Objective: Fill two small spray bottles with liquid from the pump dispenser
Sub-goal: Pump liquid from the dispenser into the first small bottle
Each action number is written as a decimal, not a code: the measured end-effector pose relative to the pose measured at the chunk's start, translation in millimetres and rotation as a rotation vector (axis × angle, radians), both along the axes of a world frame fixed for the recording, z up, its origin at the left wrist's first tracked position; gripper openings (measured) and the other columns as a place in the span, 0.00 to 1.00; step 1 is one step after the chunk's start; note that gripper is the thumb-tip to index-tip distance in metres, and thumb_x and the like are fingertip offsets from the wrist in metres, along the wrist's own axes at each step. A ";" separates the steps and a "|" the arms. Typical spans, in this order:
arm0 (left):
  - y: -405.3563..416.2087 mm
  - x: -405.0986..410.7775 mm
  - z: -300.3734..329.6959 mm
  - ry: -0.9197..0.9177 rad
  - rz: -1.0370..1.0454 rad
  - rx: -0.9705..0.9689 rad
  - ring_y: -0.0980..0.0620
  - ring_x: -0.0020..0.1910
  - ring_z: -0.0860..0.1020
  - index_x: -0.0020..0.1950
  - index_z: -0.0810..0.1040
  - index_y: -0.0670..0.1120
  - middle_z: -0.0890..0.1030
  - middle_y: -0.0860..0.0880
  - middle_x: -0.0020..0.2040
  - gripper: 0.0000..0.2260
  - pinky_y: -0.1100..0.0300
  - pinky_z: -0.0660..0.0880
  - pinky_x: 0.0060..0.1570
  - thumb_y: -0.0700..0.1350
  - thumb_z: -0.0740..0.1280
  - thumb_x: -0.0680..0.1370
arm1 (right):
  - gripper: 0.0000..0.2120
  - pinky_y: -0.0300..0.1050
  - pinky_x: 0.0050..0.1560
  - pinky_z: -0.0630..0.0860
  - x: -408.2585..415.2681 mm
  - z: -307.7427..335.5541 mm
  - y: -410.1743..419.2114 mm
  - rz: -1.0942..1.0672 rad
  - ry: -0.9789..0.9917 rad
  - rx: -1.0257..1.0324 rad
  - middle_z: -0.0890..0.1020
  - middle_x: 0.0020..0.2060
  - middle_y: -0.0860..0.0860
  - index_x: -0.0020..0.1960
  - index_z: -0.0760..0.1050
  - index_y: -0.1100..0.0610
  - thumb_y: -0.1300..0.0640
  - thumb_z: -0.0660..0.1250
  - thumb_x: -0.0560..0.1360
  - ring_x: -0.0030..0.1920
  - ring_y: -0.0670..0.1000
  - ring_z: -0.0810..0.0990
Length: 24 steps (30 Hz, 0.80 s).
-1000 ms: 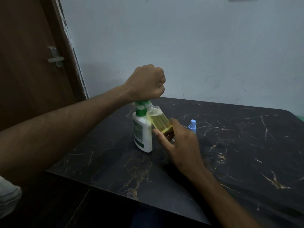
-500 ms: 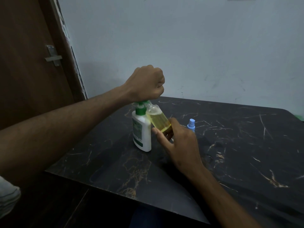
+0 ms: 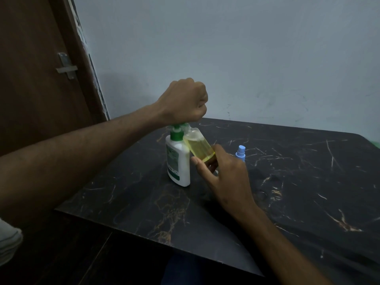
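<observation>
A white pump dispenser point(image 3: 178, 161) with a green pump head stands upright on the dark marble table point(image 3: 287, 182). My left hand point(image 3: 186, 100), curled into a fist, presses down on the pump head, which is mostly hidden under it. My right hand point(image 3: 226, 173) grips a small clear bottle point(image 3: 200, 147) by its lower end, tilted with its open neck under the pump nozzle. Yellow liquid fills most of it. A second small bottle with a blue spray top point(image 3: 240, 153) stands just behind my right hand, its body hidden.
The table's near edge runs diagonally from the left down to the lower right. A brown door point(image 3: 41, 79) with a metal latch point(image 3: 66, 67) stands at the left, and a pale wall rises behind the table.
My left fist has stayed on the pump head and my right hand has kept the tilted bottle at the nozzle. No clear change in the bottle's level.
</observation>
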<state>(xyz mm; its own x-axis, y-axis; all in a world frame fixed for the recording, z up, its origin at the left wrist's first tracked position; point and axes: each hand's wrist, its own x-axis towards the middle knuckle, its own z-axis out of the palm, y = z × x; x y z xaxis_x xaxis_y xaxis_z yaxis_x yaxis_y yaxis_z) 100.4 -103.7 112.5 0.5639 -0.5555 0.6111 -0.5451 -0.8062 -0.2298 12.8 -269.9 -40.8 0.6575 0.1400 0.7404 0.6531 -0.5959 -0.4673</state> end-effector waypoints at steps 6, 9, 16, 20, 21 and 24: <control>0.4 -2.2 8.7 0.019 0.019 -0.067 0.49 0.31 0.50 0.30 0.53 0.48 0.55 0.48 0.28 0.15 0.57 0.58 0.33 0.40 0.61 0.65 | 0.18 0.40 0.36 0.76 -1.0 0.3 -0.5 0.003 0.006 -0.002 0.79 0.37 0.43 0.49 0.72 0.48 0.34 0.62 0.81 0.36 0.43 0.78; 1.7 -0.1 1.5 0.048 0.005 -0.105 0.50 0.32 0.50 0.30 0.53 0.48 0.54 0.49 0.28 0.16 0.57 0.57 0.33 0.39 0.62 0.65 | 0.16 0.38 0.36 0.74 -1.0 0.7 -0.4 0.004 -0.003 0.007 0.78 0.36 0.42 0.48 0.70 0.47 0.35 0.63 0.81 0.36 0.43 0.77; 1.5 -2.8 7.0 0.036 0.013 -0.066 0.50 0.30 0.51 0.29 0.55 0.48 0.55 0.50 0.27 0.15 0.58 0.57 0.32 0.40 0.62 0.66 | 0.19 0.43 0.37 0.78 -0.3 -0.4 0.2 0.007 0.000 0.005 0.78 0.36 0.42 0.49 0.73 0.49 0.33 0.62 0.80 0.36 0.43 0.78; 0.8 -0.6 1.8 0.049 0.010 -0.081 0.50 0.31 0.51 0.29 0.54 0.48 0.55 0.50 0.27 0.16 0.59 0.57 0.32 0.40 0.62 0.65 | 0.16 0.39 0.36 0.75 -0.1 -0.6 -0.5 0.008 -0.001 0.009 0.77 0.36 0.42 0.48 0.70 0.47 0.34 0.62 0.80 0.36 0.42 0.77; 1.5 -1.1 0.2 0.051 0.011 -0.076 0.50 0.31 0.51 0.29 0.54 0.49 0.55 0.50 0.27 0.16 0.59 0.57 0.32 0.39 0.62 0.65 | 0.16 0.38 0.36 0.75 0.1 -0.7 -0.6 0.013 -0.002 0.006 0.77 0.36 0.42 0.48 0.70 0.46 0.34 0.62 0.80 0.36 0.42 0.77; 3.4 -3.0 2.4 0.039 0.030 -0.040 0.50 0.30 0.51 0.29 0.55 0.48 0.55 0.49 0.27 0.16 0.59 0.56 0.31 0.39 0.63 0.66 | 0.16 0.38 0.36 0.74 -0.1 -1.6 -0.6 0.022 -0.004 -0.002 0.77 0.36 0.42 0.48 0.69 0.46 0.34 0.62 0.81 0.36 0.42 0.77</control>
<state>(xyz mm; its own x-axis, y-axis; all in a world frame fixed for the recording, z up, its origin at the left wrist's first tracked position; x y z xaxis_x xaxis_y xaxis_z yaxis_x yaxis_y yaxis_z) 97.5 -100.3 114.8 0.6035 -0.5135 0.6101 -0.5285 -0.8304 -0.1762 12.8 -270.6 -42.4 0.6513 0.1564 0.7426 0.6682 -0.5820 -0.4635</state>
